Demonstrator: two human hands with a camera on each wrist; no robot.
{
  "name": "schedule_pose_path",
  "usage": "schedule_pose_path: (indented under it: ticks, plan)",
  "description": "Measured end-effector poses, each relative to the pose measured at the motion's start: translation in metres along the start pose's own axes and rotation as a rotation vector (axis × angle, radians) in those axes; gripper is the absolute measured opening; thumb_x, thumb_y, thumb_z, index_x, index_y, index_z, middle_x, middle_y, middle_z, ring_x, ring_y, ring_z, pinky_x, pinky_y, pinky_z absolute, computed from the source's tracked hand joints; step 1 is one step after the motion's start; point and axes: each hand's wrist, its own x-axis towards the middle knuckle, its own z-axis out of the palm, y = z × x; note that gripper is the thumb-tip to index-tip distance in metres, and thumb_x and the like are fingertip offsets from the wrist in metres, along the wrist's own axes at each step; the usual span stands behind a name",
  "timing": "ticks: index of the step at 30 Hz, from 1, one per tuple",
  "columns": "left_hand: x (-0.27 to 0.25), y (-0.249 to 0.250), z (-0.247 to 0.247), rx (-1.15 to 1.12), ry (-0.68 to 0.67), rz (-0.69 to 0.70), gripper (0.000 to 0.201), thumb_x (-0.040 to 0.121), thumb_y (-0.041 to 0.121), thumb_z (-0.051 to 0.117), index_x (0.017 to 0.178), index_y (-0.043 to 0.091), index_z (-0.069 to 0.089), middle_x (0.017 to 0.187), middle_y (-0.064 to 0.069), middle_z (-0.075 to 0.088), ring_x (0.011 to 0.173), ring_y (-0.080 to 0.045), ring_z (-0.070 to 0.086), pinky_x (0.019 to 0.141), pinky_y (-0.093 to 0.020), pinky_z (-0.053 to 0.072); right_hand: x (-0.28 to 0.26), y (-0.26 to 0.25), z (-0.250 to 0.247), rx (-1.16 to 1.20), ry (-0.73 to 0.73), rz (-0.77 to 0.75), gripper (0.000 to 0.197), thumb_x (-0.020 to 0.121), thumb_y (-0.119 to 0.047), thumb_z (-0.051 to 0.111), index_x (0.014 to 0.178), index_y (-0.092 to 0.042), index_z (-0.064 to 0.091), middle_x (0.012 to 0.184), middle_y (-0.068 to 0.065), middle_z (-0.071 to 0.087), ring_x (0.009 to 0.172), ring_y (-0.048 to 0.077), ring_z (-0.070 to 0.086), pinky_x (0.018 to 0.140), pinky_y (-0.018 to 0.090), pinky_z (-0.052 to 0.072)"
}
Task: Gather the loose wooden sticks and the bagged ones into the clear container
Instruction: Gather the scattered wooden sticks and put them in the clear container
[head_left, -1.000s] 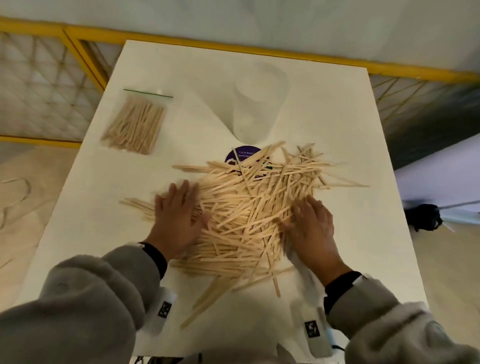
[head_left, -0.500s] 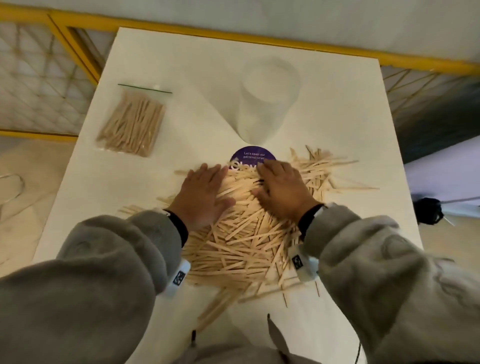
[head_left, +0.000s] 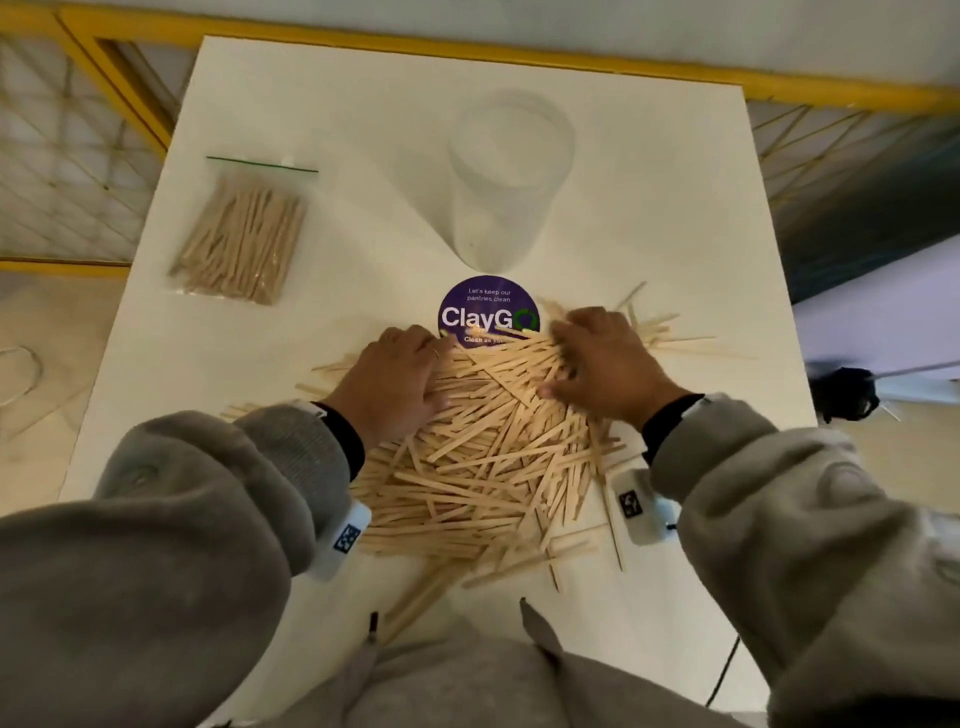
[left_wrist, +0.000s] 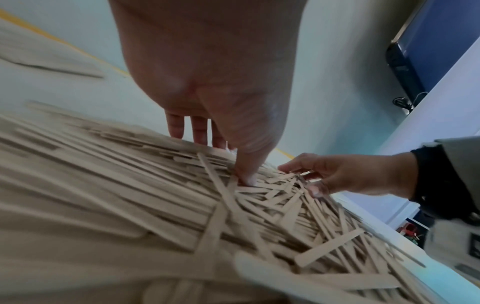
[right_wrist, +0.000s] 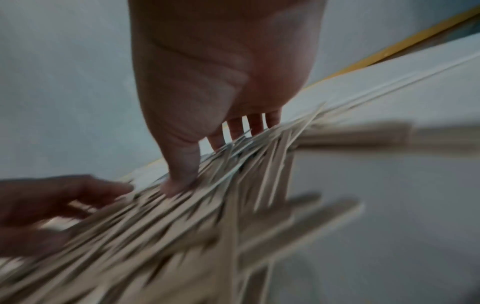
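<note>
A big heap of loose wooden sticks (head_left: 483, 457) lies in the middle of the white table (head_left: 311, 104). My left hand (head_left: 431, 364) and right hand (head_left: 563, 358) sit on its far part, side by side. Each hand hooks its fingers over the heap's far edge and presses its thumb onto the sticks. The left wrist view shows my left hand (left_wrist: 223, 160) with its thumb dug into the sticks (left_wrist: 182, 205). The right wrist view is blurred; my right hand (right_wrist: 213, 160) holds sticks (right_wrist: 182, 236) the same way. The bagged sticks (head_left: 241, 244) lie far left. The clear container (head_left: 509, 182) stands beyond the heap.
A round purple sticker (head_left: 488, 312) shows on the table between the heap and the container. A few stray sticks (head_left: 675, 338) stick out to the right of my right hand. A yellow railing (head_left: 519, 57) runs behind the table.
Both hands moved from the near sides of the heap to its far edge and came closer together. Their fingers went from flat to curled over the sticks, and the heap is more bunched.
</note>
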Motion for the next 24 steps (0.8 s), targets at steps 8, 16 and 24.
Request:
schedule_pose_path:
  ticks: [8,16,24]
  plan:
    - [-0.004,-0.006,-0.011,-0.036,-0.092,-0.118,0.094,0.075,0.061,0.062,0.148,0.018,0.019,0.141,-0.007,0.036,0.127,-0.027,0.034,0.106,-0.044,0.033,-0.011,0.026,-0.008,0.16,0.087,0.232,0.12,0.062,-0.068,0.072,0.153,-0.029,0.004,0.162,0.005,0.002,0.148,0.03,0.0,0.118,0.051,0.003]
    - [-0.001,0.013,0.001,0.006,-0.045,-0.117,0.061,0.082,0.04,0.065,0.132,0.014,0.044,0.123,-0.008,0.052,0.113,-0.027,0.047,0.095,-0.042,0.04,-0.003,-0.002,0.004,-0.03,-0.009,0.022,0.102,0.069,-0.042,0.08,0.148,-0.017,0.023,0.14,0.012,0.04,0.128,0.031,0.035,0.106,0.044,0.032]
    - [-0.006,0.004,-0.005,-0.174,-0.064,-0.194,0.054,0.078,0.029,0.072,0.124,0.014,0.049,0.118,-0.007,0.057,0.107,-0.026,0.052,0.091,-0.039,0.043,0.006,-0.015,-0.007,-0.213,-0.11,-0.127,0.072,0.076,-0.042,0.075,0.136,-0.019,0.043,0.131,0.009,0.049,0.119,0.028,0.041,0.097,0.04,0.035]
